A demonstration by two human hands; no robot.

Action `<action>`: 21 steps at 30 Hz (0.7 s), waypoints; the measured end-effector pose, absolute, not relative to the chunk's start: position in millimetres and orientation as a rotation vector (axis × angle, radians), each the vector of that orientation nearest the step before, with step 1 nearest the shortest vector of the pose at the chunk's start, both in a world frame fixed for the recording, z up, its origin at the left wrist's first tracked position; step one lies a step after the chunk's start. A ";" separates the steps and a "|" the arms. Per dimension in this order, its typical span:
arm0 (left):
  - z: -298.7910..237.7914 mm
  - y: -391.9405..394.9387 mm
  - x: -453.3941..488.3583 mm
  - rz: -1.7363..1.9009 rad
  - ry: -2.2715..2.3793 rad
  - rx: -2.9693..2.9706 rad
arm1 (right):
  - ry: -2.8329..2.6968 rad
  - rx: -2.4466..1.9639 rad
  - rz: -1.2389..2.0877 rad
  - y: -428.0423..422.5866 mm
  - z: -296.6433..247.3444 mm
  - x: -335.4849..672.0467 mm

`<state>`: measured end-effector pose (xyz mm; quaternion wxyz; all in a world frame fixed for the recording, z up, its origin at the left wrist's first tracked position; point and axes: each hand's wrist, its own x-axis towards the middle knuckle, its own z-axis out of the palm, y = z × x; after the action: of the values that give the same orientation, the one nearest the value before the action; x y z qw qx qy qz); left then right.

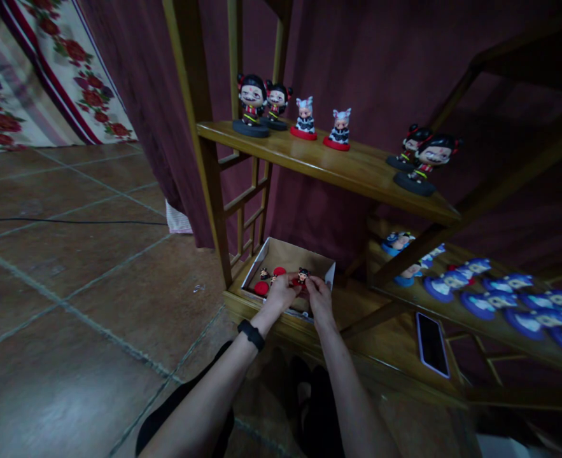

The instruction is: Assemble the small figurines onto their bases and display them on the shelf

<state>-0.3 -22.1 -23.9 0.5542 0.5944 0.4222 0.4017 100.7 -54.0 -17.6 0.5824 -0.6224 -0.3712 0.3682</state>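
Note:
Both my hands reach into a shallow cardboard box [309,254] on the low wooden shelf. Between them is a small black-haired figurine [302,275] on a red base. My right hand [319,298] pinches its right side. The fingertips of my left hand [281,294] close on the left edge of the same base; part of the grip is hidden by the hand. Left of my hands in the box lie a small dark figurine [264,273] and loose red discs, one of them a red base [261,288] near the front wall.
The upper shelf [328,165] above the box carries several figurines, among them a large black-haired one [252,102] at its left end. To the right, a lower shelf holds several blue figurines [485,299]. A phone [432,343] lies below them. A cable [70,221] crosses the tiled floor.

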 end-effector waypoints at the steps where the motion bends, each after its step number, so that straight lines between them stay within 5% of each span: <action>1: -22.8 -22.9 -0.5 0.944 1.004 1.414 | -0.858 -1.449 0.883 -53.8 -18.2 100.6; 21: -12.8 -29.0 -3.0 0.909 1.151 1.575 | -0.915 -1.432 0.906 -54.1 -20.9 104.6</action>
<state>-3.0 -29.0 -12.8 0.4746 0.6441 0.4708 0.3718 104.6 -54.1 -20.9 0.5712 -0.6104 -0.3900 0.3861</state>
